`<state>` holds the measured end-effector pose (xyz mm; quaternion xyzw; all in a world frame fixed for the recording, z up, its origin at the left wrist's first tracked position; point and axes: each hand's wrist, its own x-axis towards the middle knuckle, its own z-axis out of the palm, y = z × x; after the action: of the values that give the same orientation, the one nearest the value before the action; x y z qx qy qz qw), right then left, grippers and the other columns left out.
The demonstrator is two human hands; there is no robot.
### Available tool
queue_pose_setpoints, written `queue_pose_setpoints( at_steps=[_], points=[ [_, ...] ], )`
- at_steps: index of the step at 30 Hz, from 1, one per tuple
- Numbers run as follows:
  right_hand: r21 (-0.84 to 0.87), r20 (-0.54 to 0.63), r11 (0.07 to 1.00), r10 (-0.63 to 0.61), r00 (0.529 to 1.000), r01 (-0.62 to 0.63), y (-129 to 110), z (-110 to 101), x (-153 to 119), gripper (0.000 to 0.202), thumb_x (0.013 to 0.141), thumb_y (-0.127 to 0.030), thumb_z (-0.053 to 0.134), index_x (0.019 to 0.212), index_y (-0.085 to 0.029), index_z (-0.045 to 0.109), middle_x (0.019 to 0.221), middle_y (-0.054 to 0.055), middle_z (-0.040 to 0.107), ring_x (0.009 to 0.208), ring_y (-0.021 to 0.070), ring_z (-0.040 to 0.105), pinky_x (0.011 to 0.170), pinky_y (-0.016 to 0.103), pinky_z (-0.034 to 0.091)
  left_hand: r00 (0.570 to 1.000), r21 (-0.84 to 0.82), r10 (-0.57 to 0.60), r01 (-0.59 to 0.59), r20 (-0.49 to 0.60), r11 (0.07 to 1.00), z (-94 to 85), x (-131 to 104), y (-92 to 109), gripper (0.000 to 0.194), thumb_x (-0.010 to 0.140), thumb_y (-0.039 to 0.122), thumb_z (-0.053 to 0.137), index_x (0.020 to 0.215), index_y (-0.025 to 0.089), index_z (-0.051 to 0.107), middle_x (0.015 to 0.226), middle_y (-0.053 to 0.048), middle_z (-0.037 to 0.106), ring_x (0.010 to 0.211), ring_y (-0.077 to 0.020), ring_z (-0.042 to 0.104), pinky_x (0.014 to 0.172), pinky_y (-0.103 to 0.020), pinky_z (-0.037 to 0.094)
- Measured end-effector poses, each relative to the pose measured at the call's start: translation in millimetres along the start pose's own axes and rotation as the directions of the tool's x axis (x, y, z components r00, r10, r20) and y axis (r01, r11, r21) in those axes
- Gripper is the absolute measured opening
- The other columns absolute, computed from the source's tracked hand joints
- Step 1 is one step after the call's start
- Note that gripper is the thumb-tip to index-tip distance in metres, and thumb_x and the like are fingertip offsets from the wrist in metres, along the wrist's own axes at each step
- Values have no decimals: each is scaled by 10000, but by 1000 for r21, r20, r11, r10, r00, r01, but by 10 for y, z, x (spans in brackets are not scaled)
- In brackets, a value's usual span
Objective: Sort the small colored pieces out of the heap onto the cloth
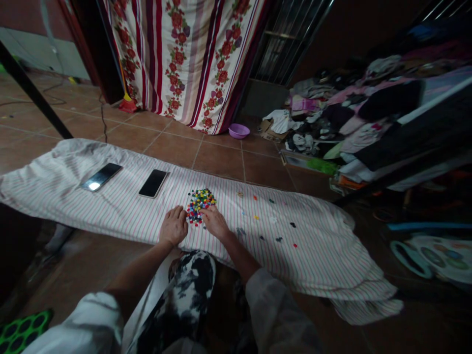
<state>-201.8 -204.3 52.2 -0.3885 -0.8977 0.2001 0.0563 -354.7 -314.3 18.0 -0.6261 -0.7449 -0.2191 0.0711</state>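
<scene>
A heap of small coloured pieces (201, 200), in red, yellow, green, blue, white and black, lies on a striped cloth (121, 211). My left hand (174, 225) rests on the cloth against the heap's left side, its fingers curled together and their tips hidden. From the right, my right hand (216, 222) reaches into the near part of the heap with thumb and fingers pinched; whatever is between them is too small to make out. Right of the heap, small groups of similar pieces lie apart by colour, among them yellow pieces (256, 217), black pieces (292, 224) and a red piece (295, 245).
Two phones lie left of the heap: a dark phone (154, 183) and another phone (102, 177) reflecting light. Beyond the cloth are a tiled floor (221, 157), a purple basin (239, 130), a floral curtain (184, 59) and a clothes pile (342, 108).
</scene>
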Motion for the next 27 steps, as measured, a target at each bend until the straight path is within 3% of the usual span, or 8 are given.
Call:
queue_pose_setpoints(
  at_steps=[6, 15, 27],
  points=[
    [-34, 6, 997, 73, 997, -72, -70, -47, 52, 389, 942, -224, 407, 1279, -287, 591, 1183, 73, 546, 1043, 169, 564, 912, 261, 431, 1000, -8, -2, 2, -6, 1000, 6, 0, -4, 258, 827, 182, 453, 1051, 171, 582, 1242, -142, 579, 1220, -280, 487, 1022, -449, 403],
    [-62, -22, 998, 13, 1000, -14, -243, -46, 135, 376, 969, -240, 355, 1236, -309, 612, 1156, 62, 543, 969, 154, 589, 863, 247, 438, 1000, 19, 6, -6, 6, 1000, 7, 1, 3, 248, 832, 181, 445, 1042, 158, 573, 1245, -135, 572, 1220, -280, 479, 1020, -426, 395],
    [-90, 9, 988, 124, 992, -123, -196, -9, 329, 293, 933, -251, 468, 1187, -266, 616, 1190, 67, 537, 1044, 163, 565, 893, 254, 417, 1000, 11, 0, -1, 4, 1000, -10, 10, 8, 247, 833, 182, 444, 1044, 172, 570, 1244, -130, 574, 1220, -278, 484, 1023, -434, 397]
  ],
)
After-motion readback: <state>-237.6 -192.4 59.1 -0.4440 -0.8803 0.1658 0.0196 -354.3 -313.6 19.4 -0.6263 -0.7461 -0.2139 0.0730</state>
